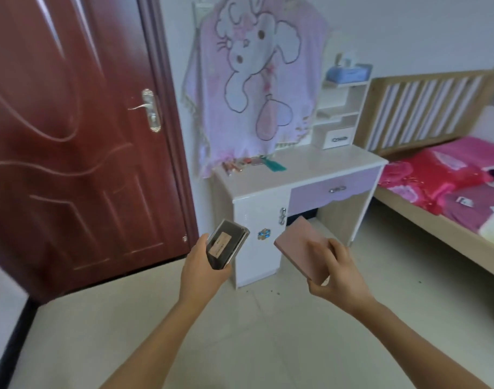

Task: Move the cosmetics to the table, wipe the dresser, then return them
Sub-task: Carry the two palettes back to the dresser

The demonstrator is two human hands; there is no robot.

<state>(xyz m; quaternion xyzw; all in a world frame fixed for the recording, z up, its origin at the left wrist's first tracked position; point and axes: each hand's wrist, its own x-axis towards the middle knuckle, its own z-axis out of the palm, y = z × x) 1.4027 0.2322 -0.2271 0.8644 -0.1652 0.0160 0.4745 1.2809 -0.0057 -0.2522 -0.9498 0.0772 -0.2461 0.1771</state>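
Head view. Left hand (pixel 202 265) grips a dark flat rectangular cosmetic case with a pale label (pixel 226 244), fingers curled round its lower end. It is held in the air in front of the white dresser with a lilac drawer (pixel 310 167), below the dresser's top. The long axis runs from the palm up toward the dresser's cabinet door, label face up.

Right hand (pixel 338 272) pinches a flat pink rectangular palette (pixel 299 247) at its near edge, also in front of the dresser. The broad face tilts up and the far corner points at the dresser's knee space.

Both look light, rigid and smooth, probably hinged, so slippery; best held across the short edges, lid shut.

Small cosmetics (pixel 239 164) lie at the back left of the dresser's top.
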